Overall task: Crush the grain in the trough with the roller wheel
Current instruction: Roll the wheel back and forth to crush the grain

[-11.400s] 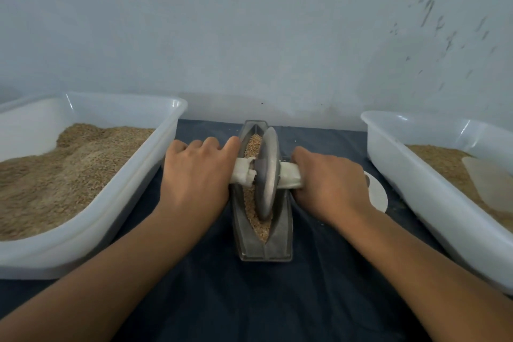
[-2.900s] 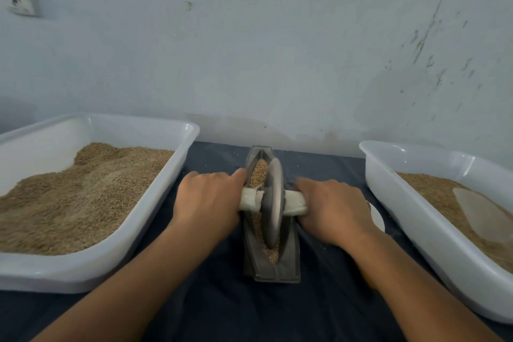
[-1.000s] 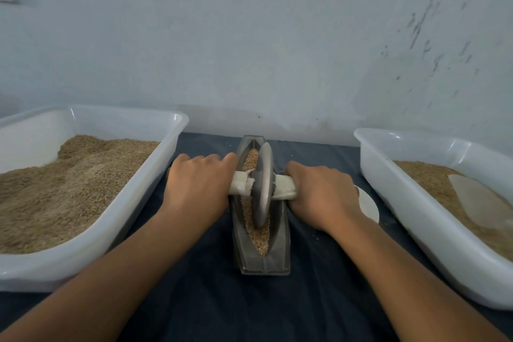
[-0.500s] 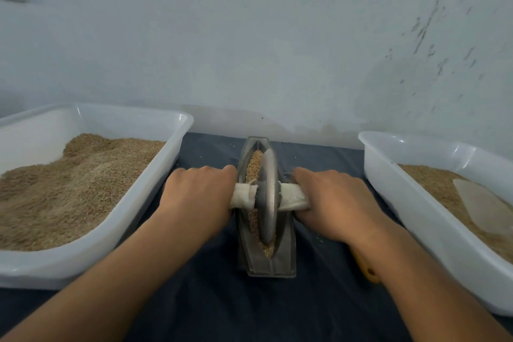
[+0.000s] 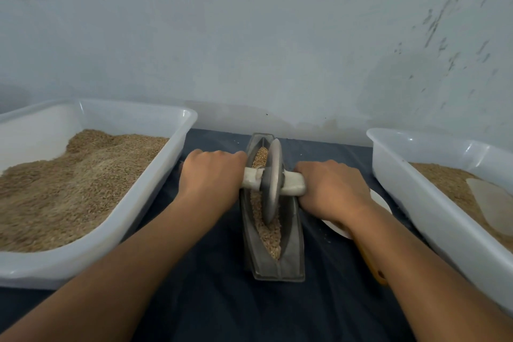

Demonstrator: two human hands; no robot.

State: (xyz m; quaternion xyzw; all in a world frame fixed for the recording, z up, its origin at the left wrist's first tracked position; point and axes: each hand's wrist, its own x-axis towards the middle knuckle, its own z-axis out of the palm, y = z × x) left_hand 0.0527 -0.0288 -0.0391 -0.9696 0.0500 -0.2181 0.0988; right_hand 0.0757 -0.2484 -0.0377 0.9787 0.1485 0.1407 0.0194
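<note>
Grey metal was seen at the centre of the counter (image 5: 211,300): the trough (image 5: 273,264), narrow and boat-shaped, was laid with its long axis running straight away from the person toward the wall (image 5: 277,50). The grain (image 5: 268,233) was lying inside it, along the whole groove. The roller wheel (image 5: 271,180) was stood upright on its edge in the far half of the trough, and its axle, wrapped in pale cloth, was set across the trough at a right angle.

The axle was gripped on both sides. The left hand (image 5: 212,175) was curled round the left end and the right hand (image 5: 334,189) round the right end, both just beside the wheel and about equally near to it, so no hand was favoured. The fingers under the axle could not be seen, so how tightly they were closed could not be told.

The next roll was judged to be possible only along the long axis, toward the person, where more grain was still waiting in the near half. Little room was left at the far tip. At the sides the way was bounded by the left tub (image 5: 116,219) and the right tub (image 5: 433,203), both holding grain, but open cloth was left between them and the hands. A white plate (image 5: 380,200) was partly hidden under the right wrist.
</note>
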